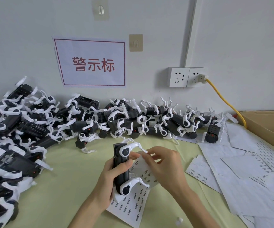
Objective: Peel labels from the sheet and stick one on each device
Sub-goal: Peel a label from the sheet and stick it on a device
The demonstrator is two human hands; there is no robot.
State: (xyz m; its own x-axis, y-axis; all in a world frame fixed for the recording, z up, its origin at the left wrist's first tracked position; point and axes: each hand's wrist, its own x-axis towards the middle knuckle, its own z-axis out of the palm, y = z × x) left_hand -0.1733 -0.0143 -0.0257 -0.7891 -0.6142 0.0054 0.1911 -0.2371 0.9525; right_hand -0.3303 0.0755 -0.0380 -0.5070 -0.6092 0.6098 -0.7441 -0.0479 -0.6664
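My left hand [111, 176] grips a black device with white arms [122, 168], held upright over the table's middle. Behind it hangs the label sheet [131, 206], white with rows of small printed labels; it is tucked under the device in the same hand. My right hand [164, 163] reaches over the sheet's top edge, and its thumb and forefinger pinch there at a small label beside the device's upper white arm. The label itself is too small to make out.
A long heap of black-and-white devices [54, 122] runs along the wall and down the left side. Used label sheets [241, 175] lie spread on the right. A cardboard box [267, 124] stands at far right, a yellow cable [223, 99] runs to the wall socket.
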